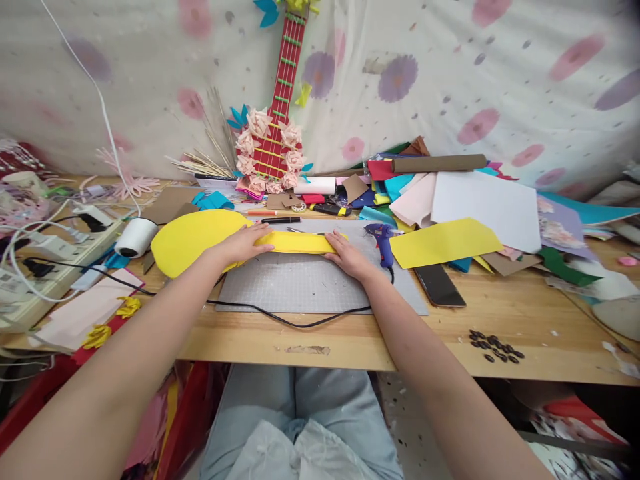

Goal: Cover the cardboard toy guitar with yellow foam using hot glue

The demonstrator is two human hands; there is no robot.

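A yellow guitar-shaped paper craft (200, 241) lies with its rounded body to the left and its long narrow neck pointing right. My left hand (241, 244) grips it where neck and body meet, thumb along the near side and fingers over the top. At the neck's far right end, my right hand (351, 257) holds the tip, fingers laid over it. Beneath the neck is a grey cutting mat (300, 287). Just right of my right hand, a blue glue gun (383, 244) rests on the mat, its black cord looping along the near side.
A yellow sheet (445, 243) and a phone (440, 285) lie to the right, before piled coloured paper. Small dark beads (495, 347) sit near the front edge. A red decorated guitar (274, 147) stands behind. Power strips (60, 267) and a white roll (136, 237) are left.
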